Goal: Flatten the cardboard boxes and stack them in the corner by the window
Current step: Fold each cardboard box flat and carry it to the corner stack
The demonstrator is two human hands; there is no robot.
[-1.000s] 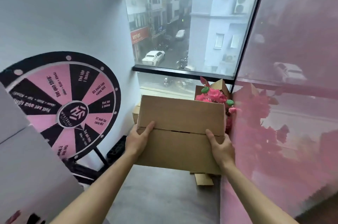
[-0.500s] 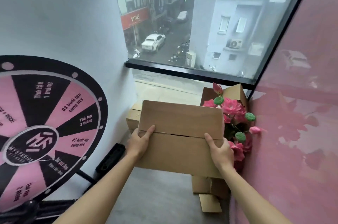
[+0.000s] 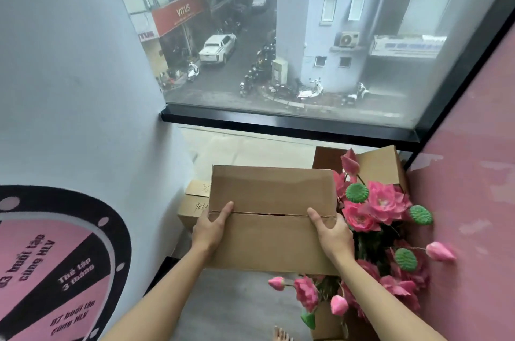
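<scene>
Cardboard is now much nearer the window [image 3: 278,34] corner than a moment ago: you hold the flattened box [image 3: 271,218] with left hand [image 3: 210,229] and right hand [image 3: 333,232] gripping its sides, over the boxes [image 3: 193,202] there, so lowering it seems next.

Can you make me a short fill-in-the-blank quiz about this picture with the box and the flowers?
1. Both hands, left hand and right hand, hold a cardboard ____.
2. The flowers beside the box are ____ in colour.
3. Through the window, the parked pickup truck is ____.

Missing words: box; pink; white
</scene>
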